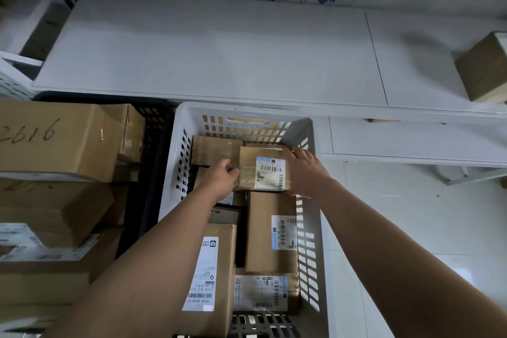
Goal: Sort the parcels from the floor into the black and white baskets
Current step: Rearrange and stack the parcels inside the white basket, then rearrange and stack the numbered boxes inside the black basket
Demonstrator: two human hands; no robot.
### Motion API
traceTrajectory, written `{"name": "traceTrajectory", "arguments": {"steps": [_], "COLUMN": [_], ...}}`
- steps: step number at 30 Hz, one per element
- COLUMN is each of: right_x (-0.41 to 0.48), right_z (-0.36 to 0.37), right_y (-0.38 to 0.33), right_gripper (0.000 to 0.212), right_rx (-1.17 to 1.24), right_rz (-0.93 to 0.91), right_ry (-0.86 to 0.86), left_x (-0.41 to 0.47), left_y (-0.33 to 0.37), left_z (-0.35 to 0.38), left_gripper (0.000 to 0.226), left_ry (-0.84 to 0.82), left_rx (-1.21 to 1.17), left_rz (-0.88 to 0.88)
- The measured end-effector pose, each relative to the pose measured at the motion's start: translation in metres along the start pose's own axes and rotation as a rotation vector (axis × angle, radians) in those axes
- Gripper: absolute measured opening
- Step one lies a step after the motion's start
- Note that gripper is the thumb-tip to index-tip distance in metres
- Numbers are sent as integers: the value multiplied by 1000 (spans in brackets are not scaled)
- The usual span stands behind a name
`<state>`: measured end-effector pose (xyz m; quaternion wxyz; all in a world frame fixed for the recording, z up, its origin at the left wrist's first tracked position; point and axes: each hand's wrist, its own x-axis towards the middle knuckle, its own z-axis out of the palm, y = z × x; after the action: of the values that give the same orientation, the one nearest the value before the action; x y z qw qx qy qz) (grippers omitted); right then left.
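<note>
A small brown parcel (pixel 263 169) with a white shipping label sits at the far end of the white basket (pixel 247 111), on top of other parcels. My left hand (pixel 222 177) grips its left side and my right hand (pixel 303 170) holds its right side and far corner. Several more labelled cardboard parcels (pixel 270 230) fill the white basket below my arms. To the left stands the black basket (pixel 156 123), packed with bigger brown boxes, one marked with handwritten numbers (pixel 55 140).
A white shelf board (pixel 219 49) runs just beyond both baskets, with a brown box (pixel 482 68) at its right end. A wall with blue lettering rises behind it. Pale floor (pixel 411 214) lies to the right of the white basket.
</note>
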<state>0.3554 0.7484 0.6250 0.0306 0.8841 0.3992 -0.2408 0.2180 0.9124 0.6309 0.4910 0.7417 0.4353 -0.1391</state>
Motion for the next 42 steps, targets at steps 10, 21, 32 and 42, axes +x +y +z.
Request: {"name": "traceTrajectory", "arguments": {"steps": [10,21,32,42], "right_x": [-51,-127,-177,-173], "right_z": [-7,-1,-1,-33], "right_y": [-36,-84,-130,-195], "right_gripper": [97,62,43,45], "right_rx": [169,560,730,722], "right_rz": [29,137,26,-33], "right_ry": [41,202,195,199], "left_x": [-52,-129,-209,-233], "left_y": [-21,-53,-103,-125], "left_z": [-33,-41,-47,-112], "left_gripper": [46,31,23,24], "left_ry": [91,241,469,604], "left_rx": [-41,-113,-303,-451], "left_rz": [58,192,125,139]}}
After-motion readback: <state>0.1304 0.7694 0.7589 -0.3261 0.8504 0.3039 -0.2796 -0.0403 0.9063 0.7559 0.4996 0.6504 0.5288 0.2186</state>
